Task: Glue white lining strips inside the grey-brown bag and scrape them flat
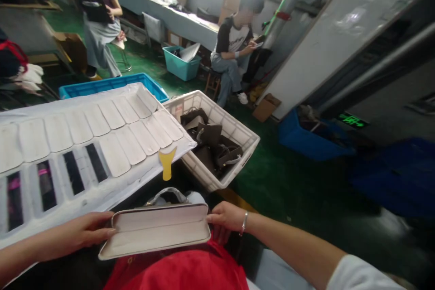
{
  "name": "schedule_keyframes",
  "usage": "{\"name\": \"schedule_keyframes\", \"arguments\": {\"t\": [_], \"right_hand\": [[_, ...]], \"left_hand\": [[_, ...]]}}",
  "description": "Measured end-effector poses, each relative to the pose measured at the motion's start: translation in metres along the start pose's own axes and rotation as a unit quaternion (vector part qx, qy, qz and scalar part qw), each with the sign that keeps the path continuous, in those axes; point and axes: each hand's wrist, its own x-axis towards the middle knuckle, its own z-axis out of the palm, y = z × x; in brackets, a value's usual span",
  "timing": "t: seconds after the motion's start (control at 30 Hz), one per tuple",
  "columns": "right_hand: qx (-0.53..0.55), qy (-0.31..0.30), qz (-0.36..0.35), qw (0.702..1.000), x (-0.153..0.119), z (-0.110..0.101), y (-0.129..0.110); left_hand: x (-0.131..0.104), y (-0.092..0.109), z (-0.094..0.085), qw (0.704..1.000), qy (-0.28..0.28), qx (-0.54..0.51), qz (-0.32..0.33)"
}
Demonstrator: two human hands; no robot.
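Note:
On my lap, above red cloth (183, 267), a handbag (158, 231) lies with its pale inside facing me. Its handle (170, 191) has a clear wrapping and rises on the far side. My left hand (90, 230) grips the bag's left end between thumb and fingers. At the opposite end, my right hand (226, 218) has its thumb on the rim and its other fingers partly hidden behind the edge. Beyond the bag, a white-covered table (125, 190) bears rows of pale rounded panels (79, 124) and several dark strips (73, 172).
A yellow scraper (167, 163) juts over the table's near edge. Right of it stands a white crate (238, 163) holding dark bags (210, 140). Behind are blue bins (306, 140), a seated person (234, 41) and a standing person (98, 13).

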Motion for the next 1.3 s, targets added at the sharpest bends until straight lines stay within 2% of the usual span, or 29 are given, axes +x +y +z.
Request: {"name": "schedule_keyframes", "arguments": {"t": [0.07, 0.13, 0.17, 0.23, 0.27, 0.33, 0.4, 0.47, 0.63, 0.77, 0.87, 0.93, 1.0, 1.13, 1.2, 1.3], "right_hand": [[-0.055, 0.023, -0.037, 0.998, -0.004, -0.006, 0.004], [-0.142, 0.123, -0.130, 0.974, -0.007, -0.009, 0.005], [-0.186, 0.184, -0.195, 0.945, -0.009, -0.010, 0.004], [-0.260, 0.269, -0.320, 0.871, -0.009, -0.007, 0.000], [-0.295, 0.284, -0.365, 0.836, -0.008, -0.005, -0.002], [-0.372, 0.287, -0.414, 0.779, -0.004, 0.001, -0.004], [-0.447, 0.299, -0.422, 0.729, 0.001, 0.006, -0.004], [-0.492, 0.317, -0.420, 0.694, 0.005, 0.010, -0.002], [-0.554, 0.324, -0.403, 0.653, 0.004, 0.015, 0.002], [-0.624, 0.300, -0.369, 0.620, 0.001, 0.021, 0.003], [-0.648, 0.271, -0.380, 0.601, -0.001, 0.025, 0.006], [-0.654, 0.244, -0.384, 0.604, -0.002, 0.025, 0.006], [-0.641, 0.231, -0.370, 0.631, -0.004, 0.024, 0.001], [-0.601, 0.251, -0.326, 0.686, -0.001, 0.016, -0.020], [-0.574, 0.226, -0.313, 0.722, 0.003, 0.010, -0.033], [-0.515, 0.164, -0.265, 0.798, 0.015, -0.001, -0.049]], "left_hand": [[0.011, 0.019, -0.005, 0.999, -0.001, 0.018, 0.043], [0.024, 0.052, 0.001, 0.994, 0.032, 0.032, 0.103], [0.032, 0.072, 0.008, 0.989, 0.042, 0.040, 0.139], [0.049, 0.109, 0.027, 0.978, 0.003, 0.050, 0.202], [0.056, 0.124, 0.038, 0.972, -0.024, 0.050, 0.226], [0.069, 0.144, 0.055, 0.966, -0.049, 0.038, 0.251], [0.075, 0.150, 0.065, 0.964, -0.040, 0.039, 0.260], [0.075, 0.149, 0.068, 0.961, -0.029, 0.060, 0.268], [0.067, 0.143, 0.068, 0.946, -0.025, 0.112, 0.305], [0.064, 0.143, 0.075, 0.927, -0.017, 0.162, 0.337], [0.065, 0.137, 0.084, 0.911, 0.008, 0.217, 0.350], [0.065, 0.131, 0.089, 0.901, 0.029, 0.258, 0.349], [0.066, 0.125, 0.093, 0.893, 0.050, 0.283, 0.346], [0.065, 0.119, 0.095, 0.884, 0.061, 0.297, 0.355], [0.064, 0.121, 0.096, 0.880, 0.054, 0.306, 0.360], [0.063, 0.125, 0.097, 0.870, 0.039, 0.331, 0.364]]}}
